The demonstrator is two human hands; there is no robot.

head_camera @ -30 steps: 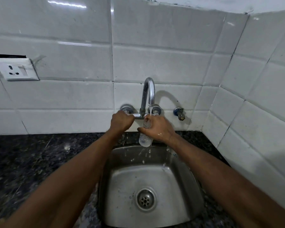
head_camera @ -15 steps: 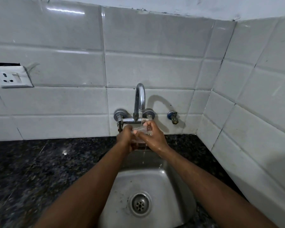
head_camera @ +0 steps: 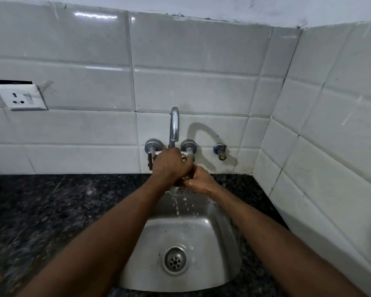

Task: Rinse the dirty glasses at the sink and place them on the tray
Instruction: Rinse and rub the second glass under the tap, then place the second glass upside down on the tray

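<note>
Both my hands meet under the chrome tap [head_camera: 174, 125], above the back of the steel sink [head_camera: 204, 234]. My left hand [head_camera: 170, 166] lies on top, fingers curled around a clear glass [head_camera: 177, 190]. From the right and below, my right hand [head_camera: 200, 181] grips the same glass. The hands hide most of the glass; only a wet lower edge shows. Water drips from it into the basin. No tray is in view.
Dark granite counter [head_camera: 51, 211] surrounds the sink. White tiled walls stand behind and close on the right. A tap handle [head_camera: 150, 159] and a small valve [head_camera: 220, 150] stick out of the back wall. A wall socket [head_camera: 22, 97] is at the left.
My left hand left the tap handle and came over onto the glass. The glass, first held upright under the spout by my right hand alone, is now covered by both hands.
</note>
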